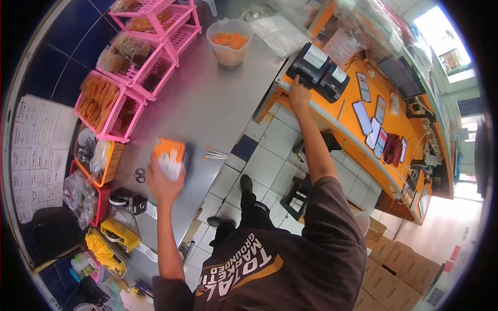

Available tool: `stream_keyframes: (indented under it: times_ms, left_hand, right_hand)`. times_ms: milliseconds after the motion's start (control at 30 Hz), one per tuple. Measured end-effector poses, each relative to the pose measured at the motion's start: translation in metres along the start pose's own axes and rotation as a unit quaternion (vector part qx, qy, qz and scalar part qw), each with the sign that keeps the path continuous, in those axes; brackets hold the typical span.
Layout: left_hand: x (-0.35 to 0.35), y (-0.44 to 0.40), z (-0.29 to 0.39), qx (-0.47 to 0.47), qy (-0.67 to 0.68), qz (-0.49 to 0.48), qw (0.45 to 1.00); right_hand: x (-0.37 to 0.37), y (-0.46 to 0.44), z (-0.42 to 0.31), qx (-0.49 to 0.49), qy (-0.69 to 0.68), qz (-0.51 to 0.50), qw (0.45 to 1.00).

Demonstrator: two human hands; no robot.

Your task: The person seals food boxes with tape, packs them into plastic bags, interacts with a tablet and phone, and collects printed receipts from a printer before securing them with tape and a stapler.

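My left hand (165, 184) is closed around an orange box (170, 145) with a white face, held over the steel counter (199, 103). The box is blurred by motion. Black scissors (140, 175) lie left of that hand, and several thin pens (215, 154) lie to its right, near the counter's edge. My right hand (299, 96) reaches to a black label printer (309, 63) on the orange desk, its index finger stretched out against the printer's front. A second black printer (332, 82) stands beside the first.
Pink stacked baskets (127, 85) with packets line the left wall. A translucent bucket (230, 57) with orange pieces stands at the counter's far end. Several phones (363, 118) lie on the desk (345, 111). A black stool (296, 197) and cardboard boxes (397, 280) are on the floor.
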State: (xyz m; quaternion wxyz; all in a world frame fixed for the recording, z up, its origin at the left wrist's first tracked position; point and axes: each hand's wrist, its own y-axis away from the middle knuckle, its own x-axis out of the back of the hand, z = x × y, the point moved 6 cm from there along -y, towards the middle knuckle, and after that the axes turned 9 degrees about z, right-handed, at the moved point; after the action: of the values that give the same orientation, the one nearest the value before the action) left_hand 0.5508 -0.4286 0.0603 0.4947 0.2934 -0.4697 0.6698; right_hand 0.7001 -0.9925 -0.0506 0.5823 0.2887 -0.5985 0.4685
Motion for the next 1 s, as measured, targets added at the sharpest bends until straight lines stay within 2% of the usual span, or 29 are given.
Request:
stream_keyframes:
  times_ms: [67,100,133,167,233,267,300,333,367,433,500,567,600,633,667,700,733,767,833,867,900,933,1000]
  left_hand:
    - [-0.038,-0.052,0.017,0.081,-0.056,0.007,0.995]
    - [-0.067,-0.079,0.025,0.154,-0.071,0.008,0.986]
    - [-0.096,-0.100,0.024,0.231,-0.088,0.008,0.969]
    - [-0.134,-0.113,0.022,0.150,0.019,-0.021,0.988]
    - [-0.126,-0.117,0.041,0.073,0.188,0.020,0.979]
    - [-0.112,-0.109,0.053,0.083,0.259,0.054,0.961]
    - [-0.095,-0.093,0.064,0.016,0.197,0.082,0.977]
    - [-0.086,-0.070,0.055,-0.004,0.191,0.106,0.976]
    - [-0.064,-0.043,0.047,-0.009,0.195,0.105,0.975]
    - [-0.013,0.024,0.020,0.034,0.275,0.013,0.961]
    - [0.026,0.116,-0.023,0.056,0.285,0.019,0.957]
    - [0.072,0.225,-0.080,0.177,0.329,0.067,0.925]
    - [0.090,0.282,-0.122,0.286,0.299,0.104,0.904]
    - [0.114,0.343,-0.158,0.386,0.269,0.137,0.872]
    - [0.150,0.405,-0.198,0.467,0.216,0.216,0.830]
    - [0.173,0.475,-0.246,0.545,0.241,0.323,0.735]
    - [0.194,0.548,-0.292,0.588,0.260,0.447,0.622]
    - [0.224,0.610,-0.336,0.604,0.120,0.505,0.605]
    - [0.292,0.657,-0.366,0.676,0.145,0.523,0.498]
    - [0.310,0.659,-0.375,0.687,0.160,0.520,0.482]
    - [0.320,0.665,-0.384,0.696,0.173,0.517,0.467]
    - [0.321,0.672,-0.397,0.701,0.161,0.465,0.517]
    - [0.303,0.697,-0.422,0.703,0.119,0.394,0.580]
  right_hand:
    - [-0.002,-0.006,-0.003,0.054,0.039,0.016,0.998]
    - [0.009,-0.008,-0.005,0.063,0.043,0.022,0.997]
    - [0.025,0.000,-0.008,0.043,-0.010,0.034,0.998]
    - [0.041,0.012,-0.014,0.030,-0.063,0.044,0.997]
    - [0.069,0.051,-0.035,0.022,-0.100,0.039,0.994]
    - [0.099,0.082,-0.052,0.025,-0.160,0.016,0.987]
    - [0.118,0.118,-0.067,0.054,-0.238,0.066,0.967]
    - [0.122,0.150,-0.080,0.066,-0.257,0.006,0.964]
    - [0.144,0.186,-0.102,0.088,-0.254,-0.020,0.963]
    - [0.155,0.257,-0.141,0.144,-0.337,-0.051,0.929]
    - [0.177,0.331,-0.189,0.210,-0.407,-0.088,0.884]
    - [0.194,0.406,-0.241,0.278,-0.455,-0.137,0.835]
    - [0.201,0.444,-0.267,0.301,-0.483,-0.165,0.806]
    - [0.227,0.478,-0.294,0.331,-0.481,-0.194,0.788]
    - [0.249,0.512,-0.319,0.377,-0.487,-0.194,0.763]
    - [0.266,0.547,-0.345,0.419,-0.491,-0.189,0.740]
    - [0.277,0.578,-0.370,0.425,-0.490,-0.182,0.739]
    - [0.290,0.613,-0.399,0.464,-0.494,-0.182,0.713]
    - [0.315,0.688,-0.450,0.527,-0.506,-0.183,0.658]
    - [0.324,0.722,-0.480,0.553,-0.516,-0.182,0.628]
    - [0.338,0.757,-0.512,0.568,-0.484,-0.223,0.627]
    - [0.346,0.794,-0.548,0.572,-0.547,-0.233,0.565]
    - [0.370,0.861,-0.618,0.608,-0.574,-0.228,0.500]
